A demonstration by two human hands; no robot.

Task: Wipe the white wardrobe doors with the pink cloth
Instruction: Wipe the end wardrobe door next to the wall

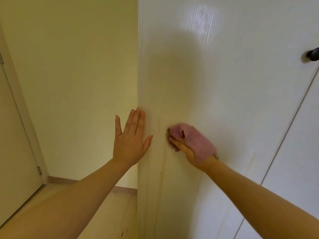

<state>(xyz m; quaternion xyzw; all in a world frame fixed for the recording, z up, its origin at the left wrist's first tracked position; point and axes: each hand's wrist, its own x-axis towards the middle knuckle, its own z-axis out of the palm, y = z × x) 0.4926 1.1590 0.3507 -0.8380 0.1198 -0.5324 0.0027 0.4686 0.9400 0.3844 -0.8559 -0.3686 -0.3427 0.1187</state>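
A white wardrobe door (pixel 224 83) fills the right half of the head view, close in front of me. My right hand (pixel 185 150) presses the pink cloth (pixel 195 139) against the door near its left edge; the cloth drapes over the back of the hand, with the thumb and fingertips curled round its lower edge. My left hand (pixel 131 137) lies flat with straight fingers against the wardrobe's left corner edge, at about the same height as the cloth.
A black knob (pixel 313 54) sticks out of the door at the far right, beside the seam to a second white door (pixel 296 169). A cream wall (pixel 77 66) stands to the left, a room door (pixel 13 152) at far left, wooden floor (pixel 107 213) below.
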